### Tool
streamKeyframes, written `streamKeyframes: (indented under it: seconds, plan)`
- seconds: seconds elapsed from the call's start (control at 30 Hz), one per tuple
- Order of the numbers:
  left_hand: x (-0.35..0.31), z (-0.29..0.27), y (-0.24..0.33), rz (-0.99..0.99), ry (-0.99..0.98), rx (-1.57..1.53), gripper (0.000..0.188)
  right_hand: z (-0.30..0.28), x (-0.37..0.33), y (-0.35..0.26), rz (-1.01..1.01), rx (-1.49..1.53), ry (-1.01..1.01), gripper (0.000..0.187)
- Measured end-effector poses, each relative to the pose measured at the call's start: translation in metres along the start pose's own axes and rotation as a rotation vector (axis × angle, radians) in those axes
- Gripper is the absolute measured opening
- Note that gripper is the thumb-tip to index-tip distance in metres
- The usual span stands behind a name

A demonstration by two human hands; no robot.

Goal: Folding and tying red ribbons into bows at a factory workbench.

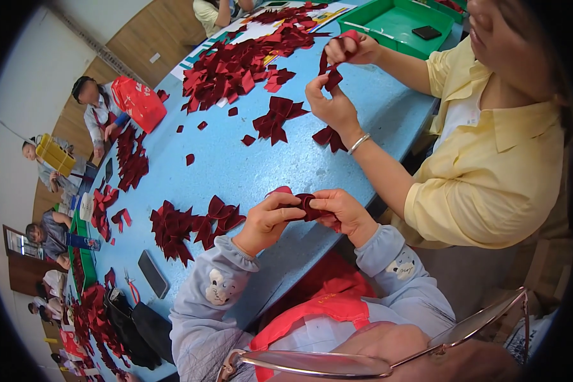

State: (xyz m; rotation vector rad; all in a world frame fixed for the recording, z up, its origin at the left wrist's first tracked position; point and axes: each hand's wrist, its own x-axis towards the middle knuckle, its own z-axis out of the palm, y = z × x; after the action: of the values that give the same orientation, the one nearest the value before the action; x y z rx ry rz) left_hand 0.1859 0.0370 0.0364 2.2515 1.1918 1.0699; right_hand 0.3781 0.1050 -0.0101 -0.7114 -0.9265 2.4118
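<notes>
In front of me, near the table's edge, both hands meet on one dark red velvet ribbon [309,206]. My left hand [261,221] pinches its left end between thumb and fingers. The right end sits in my right hand [347,213], its thumb pressed on top of a folded loop. A bit of brighter red shows behind my left fingers. Just left of my hands lie finished-looking ribbon bows, one single bow [218,221] and a pile of bows [172,230] beside it.
A co-worker in a yellow shirt [490,172] handles red ribbon at my right. Bows [277,120] and a large ribbon heap [235,70] lie farther off. A phone [153,274], red-handled pliers [132,290] and a black bag [149,328] are at left. A green tray [395,25] stands far right.
</notes>
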Motion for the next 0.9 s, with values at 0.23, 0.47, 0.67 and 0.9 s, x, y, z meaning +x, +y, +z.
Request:
streamKeyframes:
  seconds: [0.23,0.47,0.67,0.9]
  plan:
    - [0.012,0.008,0.010,-0.014,-0.014,0.034,0.035,-0.013,-0.004,-0.005,0.015,0.024,-0.019,0.013]
    - [0.018,0.014,0.013,-0.019,-0.014,0.038,0.036,-0.021,-0.005,-0.009,0.015,0.014,-0.021,0.013]
    - [0.021,0.019,0.012,-0.027,-0.017,0.040,0.037,-0.027,-0.004,-0.010,0.023,0.029,-0.041,0.012]
    - [0.022,0.024,0.012,-0.021,-0.003,0.052,0.037,-0.031,-0.005,-0.010,0.026,0.067,-0.047,0.012]
